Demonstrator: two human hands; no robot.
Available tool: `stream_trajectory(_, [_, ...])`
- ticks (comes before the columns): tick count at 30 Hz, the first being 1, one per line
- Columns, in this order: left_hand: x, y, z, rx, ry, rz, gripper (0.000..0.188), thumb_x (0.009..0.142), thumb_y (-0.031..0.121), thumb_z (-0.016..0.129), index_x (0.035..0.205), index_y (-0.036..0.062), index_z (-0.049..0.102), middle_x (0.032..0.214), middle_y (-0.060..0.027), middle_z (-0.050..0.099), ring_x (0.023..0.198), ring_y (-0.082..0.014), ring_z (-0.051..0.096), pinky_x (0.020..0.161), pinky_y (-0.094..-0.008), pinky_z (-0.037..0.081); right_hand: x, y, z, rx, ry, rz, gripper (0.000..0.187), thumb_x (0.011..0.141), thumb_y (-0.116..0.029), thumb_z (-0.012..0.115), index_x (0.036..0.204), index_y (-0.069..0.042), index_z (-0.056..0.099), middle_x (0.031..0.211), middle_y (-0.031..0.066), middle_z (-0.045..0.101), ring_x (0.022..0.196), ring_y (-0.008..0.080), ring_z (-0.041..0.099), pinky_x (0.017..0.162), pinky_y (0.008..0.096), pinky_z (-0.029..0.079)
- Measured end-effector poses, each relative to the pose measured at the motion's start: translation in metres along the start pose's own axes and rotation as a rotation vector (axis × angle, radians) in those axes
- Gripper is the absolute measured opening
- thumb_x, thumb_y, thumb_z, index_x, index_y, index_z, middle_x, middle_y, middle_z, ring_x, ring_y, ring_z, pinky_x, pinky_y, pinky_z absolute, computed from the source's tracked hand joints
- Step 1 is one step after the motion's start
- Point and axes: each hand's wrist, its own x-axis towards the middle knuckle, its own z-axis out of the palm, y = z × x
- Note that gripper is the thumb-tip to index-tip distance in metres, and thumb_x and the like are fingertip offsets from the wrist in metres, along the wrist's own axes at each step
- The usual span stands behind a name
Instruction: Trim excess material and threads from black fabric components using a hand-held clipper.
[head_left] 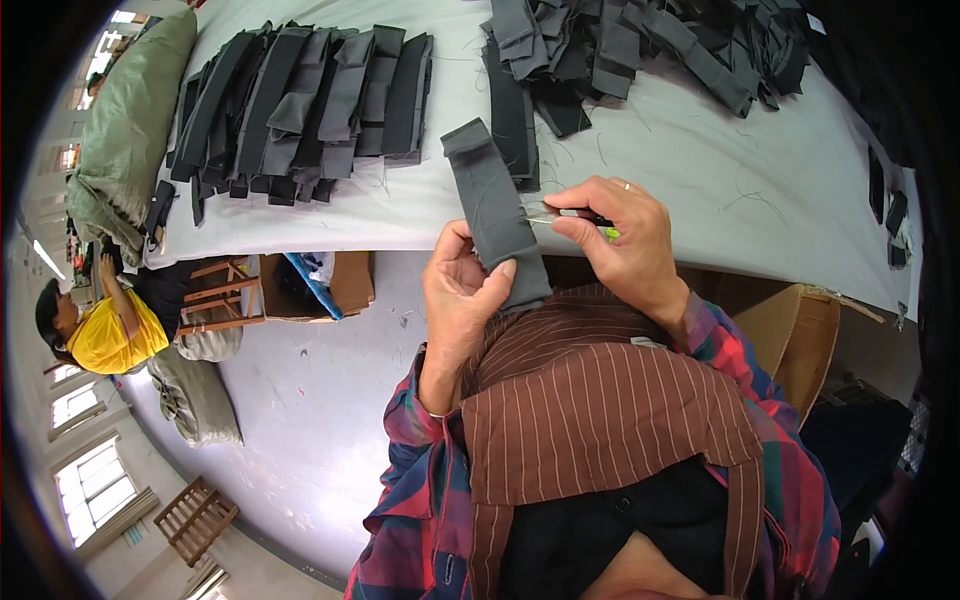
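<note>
My left hand [462,290] pinches a dark grey fabric strip [488,190] near its lower end, thumb on top and fingers beneath. The strip slants up over the table's front edge, with loose threads lying across it. My right hand [625,235] is closed round a pair of thread snips [540,214]. Their metal blades point left and meet the strip's right edge; whether they touch a thread is too small to tell. A bit of bright green shows under my right fingers. Just beyond the held strip lies another dark strip [512,125] on the table.
On the white-covered table [400,215] rest rows of dark strips [300,110] at left and a loose heap [650,50] at far right. A stuffed sack [135,120] leans at the left end, near a person in yellow [120,335]. Cardboard boxes [790,340] stand below the table.
</note>
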Motion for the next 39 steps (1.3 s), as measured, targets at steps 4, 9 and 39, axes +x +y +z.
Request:
stream_trajectory(4, [-0.001, 0.003, 0.001, 0.003, -0.011, -0.021, 0.032, 0.078, -0.011, 0.057, 0.107, -0.0009, 0.049, 0.102, -0.0059, 0.055, 0.094, -0.0101, 0.054, 0.086, -0.024, 0.043, 0.0, 0.0, -0.002, -0.158, -0.005, -0.108, 0.012, 0.075, -0.015, 0.072, 0.085, -0.01, 0.067, 0.074, 0.0011, 0.064, 0.062, 0.0177, 0.055, 0.06, 0.0293, 0.038])
stream_trajectory(9, [0.0, -0.001, 0.003, 0.044, -0.012, 0.002, 0.033, 0.078, -0.013, 0.056, 0.108, -0.002, 0.049, 0.103, -0.0064, 0.054, 0.096, -0.0106, 0.054, 0.087, -0.0237, 0.043, 0.001, 0.002, -0.001, -0.138, 0.006, -0.105, 0.012, 0.075, -0.019, 0.072, 0.083, -0.013, 0.066, 0.072, -0.0008, 0.064, 0.061, 0.0173, 0.054, 0.058, 0.0304, 0.037])
stream_trajectory(39, [0.001, -0.007, 0.006, 0.658, 0.065, 0.319, 0.029, 0.076, -0.012, 0.058, 0.104, -0.0048, 0.056, 0.111, -0.0064, 0.054, 0.093, -0.0091, 0.054, 0.079, -0.0205, 0.045, 0.006, -0.011, 0.014, 0.126, -0.185, 0.175, 0.015, 0.077, -0.011, 0.073, 0.081, -0.003, 0.061, 0.063, 0.0008, 0.055, 0.058, 0.0063, 0.048, 0.054, 0.0228, 0.04])
